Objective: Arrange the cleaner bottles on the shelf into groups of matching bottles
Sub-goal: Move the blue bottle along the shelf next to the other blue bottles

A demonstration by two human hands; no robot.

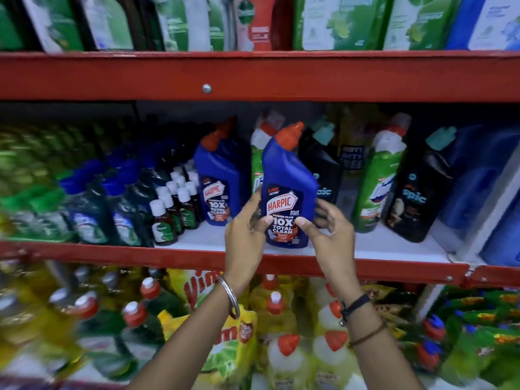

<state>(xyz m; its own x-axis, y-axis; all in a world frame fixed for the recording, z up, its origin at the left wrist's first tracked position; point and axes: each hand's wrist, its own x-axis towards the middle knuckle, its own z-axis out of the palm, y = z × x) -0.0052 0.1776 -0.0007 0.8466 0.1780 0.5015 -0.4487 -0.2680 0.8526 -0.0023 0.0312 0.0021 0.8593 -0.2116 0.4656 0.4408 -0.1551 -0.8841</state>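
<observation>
From the head camera I see my left hand (247, 229) and right hand (326, 229) both grasping a blue Harpic bottle (287, 190), thumbs on its label, at the front of the middle shelf (394, 246). It looks upright, leaning a little toward 1 o'clock. A second blue Harpic bottle (219, 175) stands near it at 9 o'clock. Behind it at 11 o'clock is a green bottle (257, 164); a black bottle (323, 170) stands at 3 o'clock.

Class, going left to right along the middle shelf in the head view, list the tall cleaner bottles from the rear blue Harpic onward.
Rear blue Harpic bottle → held blue Harpic bottle → green-and-white bottle → black Spic bottle.
</observation>
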